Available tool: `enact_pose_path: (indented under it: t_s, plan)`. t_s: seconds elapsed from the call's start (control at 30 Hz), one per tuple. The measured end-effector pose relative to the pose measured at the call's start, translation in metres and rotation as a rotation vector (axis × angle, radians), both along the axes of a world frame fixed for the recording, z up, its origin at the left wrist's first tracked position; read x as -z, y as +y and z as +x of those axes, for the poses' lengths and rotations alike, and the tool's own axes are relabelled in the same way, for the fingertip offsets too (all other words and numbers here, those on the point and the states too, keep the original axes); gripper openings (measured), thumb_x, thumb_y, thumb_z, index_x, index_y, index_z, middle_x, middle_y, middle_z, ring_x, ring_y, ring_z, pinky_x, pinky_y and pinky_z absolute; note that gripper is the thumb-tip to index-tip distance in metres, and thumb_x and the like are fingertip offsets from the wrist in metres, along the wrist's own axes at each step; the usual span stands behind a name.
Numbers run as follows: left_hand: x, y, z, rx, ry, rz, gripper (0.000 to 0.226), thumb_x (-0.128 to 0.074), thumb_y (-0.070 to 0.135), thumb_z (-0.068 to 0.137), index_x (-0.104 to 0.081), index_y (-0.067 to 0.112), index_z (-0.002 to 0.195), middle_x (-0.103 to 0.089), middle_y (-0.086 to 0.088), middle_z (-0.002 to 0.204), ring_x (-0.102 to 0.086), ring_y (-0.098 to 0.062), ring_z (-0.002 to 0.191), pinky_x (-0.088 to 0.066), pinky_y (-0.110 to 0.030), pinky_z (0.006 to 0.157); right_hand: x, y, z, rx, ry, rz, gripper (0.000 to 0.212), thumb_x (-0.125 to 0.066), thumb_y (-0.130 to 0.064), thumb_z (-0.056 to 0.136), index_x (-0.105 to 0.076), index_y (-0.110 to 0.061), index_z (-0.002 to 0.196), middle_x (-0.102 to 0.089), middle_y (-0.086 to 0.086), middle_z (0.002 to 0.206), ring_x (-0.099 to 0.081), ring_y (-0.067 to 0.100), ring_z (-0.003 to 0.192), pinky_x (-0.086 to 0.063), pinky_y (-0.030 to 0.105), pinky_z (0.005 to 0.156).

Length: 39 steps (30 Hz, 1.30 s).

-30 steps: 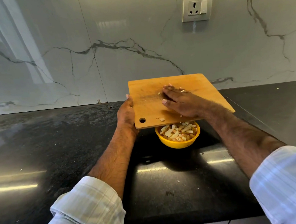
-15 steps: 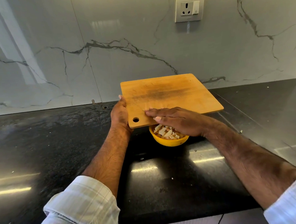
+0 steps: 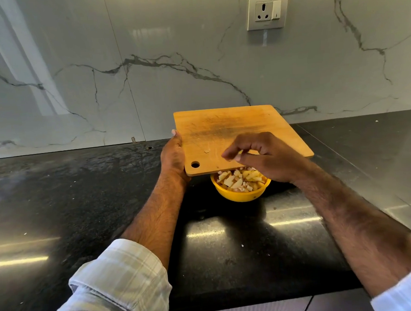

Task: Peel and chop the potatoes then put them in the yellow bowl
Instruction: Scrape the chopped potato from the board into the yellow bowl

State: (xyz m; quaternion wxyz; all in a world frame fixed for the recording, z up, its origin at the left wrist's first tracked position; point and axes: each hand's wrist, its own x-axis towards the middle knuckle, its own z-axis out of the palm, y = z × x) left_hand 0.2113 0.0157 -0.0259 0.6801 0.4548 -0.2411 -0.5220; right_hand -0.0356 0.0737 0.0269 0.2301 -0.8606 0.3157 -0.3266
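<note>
Gleaming black granite counter (image 3: pixel 82 211) under veined marble wall (image 3: pixel 169 49); left hand (image 3: pixel 173 155) gripping board (image 3: pixel 222 130), right hand (image 3: pixel 267 158) fingers curled

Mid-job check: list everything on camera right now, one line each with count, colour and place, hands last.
Square wooden chopping board: one, tan, held tilted over the bowl.
Round yellow plastic bowl: one, on the counter under the board's near edge.
Chopped potato pieces: many, pale, in the bowl; one scrap on the board.
Black stone counter: one.
Wall socket: one, grey-white, on the marble wall.
Left hand: holds the board's left edge.
Right hand: over the board, fingertips pinched.
</note>
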Motion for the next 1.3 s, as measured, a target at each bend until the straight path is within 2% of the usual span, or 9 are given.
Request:
enact_pose_path:
  t_s: [0.1, 0.2, 0.37, 0.57, 0.7, 0.83, 0.93, 1.17, 1.3]
  plan:
    - [0.0, 0.0, -0.003, 0.045, 0.029, 0.006, 0.055, -0.056, 0.062, 0.102, -0.069, 0.015, 0.129, -0.078, -0.014, 0.118, -0.077, -0.038, 0.104, -0.059, -0.065, 0.093, 0.002, -0.02, 0.032, 0.021, 0.164, -0.232, 0.034, -0.057, -0.011, 0.101, -0.071, -0.02, 0.13, -0.064, -0.008, 0.136, -0.055, 0.007, 0.13, -0.046, 0.038, 0.108]
    - [0.003, -0.001, -0.004, 0.069, 0.048, -0.009, 0.065, -0.057, 0.065, 0.099, -0.068, 0.012, 0.134, -0.075, -0.016, 0.125, -0.074, -0.039, 0.113, -0.054, -0.066, 0.102, 0.003, -0.025, 0.056, 0.029, 0.358, -0.298, 0.042, -0.047, -0.015, 0.105, -0.061, -0.02, 0.144, -0.051, -0.008, 0.154, -0.043, 0.013, 0.143, -0.036, 0.039, 0.12]
    - [0.001, -0.003, -0.001, 0.031, 0.026, -0.013, 0.059, -0.059, 0.063, 0.099, -0.07, 0.012, 0.128, -0.078, -0.015, 0.117, -0.076, -0.038, 0.105, -0.058, -0.065, 0.095, 0.002, 0.007, 0.043, 0.039, 0.453, -0.429, 0.042, -0.05, -0.011, 0.1, -0.067, -0.019, 0.137, -0.059, -0.007, 0.146, -0.055, 0.014, 0.131, -0.052, 0.039, 0.105]
    - [-0.002, 0.003, -0.003, -0.003, 0.002, -0.007, 0.048, -0.057, 0.057, 0.104, -0.069, 0.015, 0.124, -0.079, -0.012, 0.112, -0.076, -0.035, 0.101, -0.063, -0.06, 0.086, 0.007, 0.03, 0.01, 0.035, 0.395, -0.398, 0.042, -0.047, -0.015, 0.092, -0.077, -0.019, 0.12, -0.073, -0.006, 0.125, -0.067, 0.012, 0.11, -0.059, 0.04, 0.089]
    - [-0.003, 0.004, 0.0, -0.004, 0.018, -0.002, 0.045, -0.057, 0.057, 0.104, -0.068, 0.018, 0.125, -0.077, -0.013, 0.116, -0.075, -0.036, 0.103, -0.061, -0.063, 0.088, 0.008, 0.02, -0.008, 0.075, 0.163, -0.347, 0.037, -0.045, -0.012, 0.089, -0.08, -0.016, 0.102, -0.075, -0.007, 0.101, -0.069, 0.007, 0.089, -0.059, 0.039, 0.072]
    - [-0.004, 0.005, -0.004, 0.005, 0.051, -0.018, 0.05, -0.059, 0.057, 0.103, -0.067, 0.016, 0.128, -0.078, -0.015, 0.117, -0.075, -0.039, 0.105, -0.06, -0.067, 0.087, 0.006, -0.001, 0.008, 0.178, 0.248, -0.395, 0.042, -0.05, -0.001, 0.094, -0.074, -0.019, 0.124, -0.063, -0.007, 0.124, -0.06, 0.012, 0.113, -0.057, 0.04, 0.091]
    - [-0.003, 0.003, -0.001, -0.004, 0.046, -0.015, 0.051, -0.058, 0.059, 0.102, -0.068, 0.016, 0.127, -0.077, -0.015, 0.117, -0.075, -0.039, 0.104, -0.06, -0.068, 0.087, 0.009, 0.0, 0.023, 0.162, 0.395, -0.419, 0.044, -0.052, -0.009, 0.097, -0.069, -0.023, 0.134, -0.056, -0.011, 0.136, -0.056, 0.014, 0.119, -0.058, 0.04, 0.093]
    - [-0.005, 0.005, 0.006, -0.032, 0.074, -0.031, 0.036, -0.057, 0.053, 0.106, -0.066, 0.02, 0.117, -0.076, -0.014, 0.116, -0.074, -0.039, 0.106, -0.058, -0.069, 0.091, 0.019, 0.028, -0.001, 0.093, 0.298, -0.42, 0.038, -0.052, 0.0, 0.092, -0.077, -0.014, 0.115, -0.072, -0.001, 0.114, -0.066, 0.015, 0.097, -0.058, 0.034, 0.078]
    - [-0.008, 0.009, 0.006, -0.035, 0.088, -0.042, 0.037, -0.056, 0.053, 0.106, -0.066, 0.02, 0.119, -0.076, -0.015, 0.118, -0.074, -0.039, 0.106, -0.057, -0.07, 0.09, 0.014, 0.01, -0.01, 0.252, 0.198, -0.423, 0.04, -0.051, 0.003, 0.091, -0.074, -0.012, 0.119, -0.071, 0.001, 0.118, -0.064, 0.017, 0.105, -0.058, 0.04, 0.089]
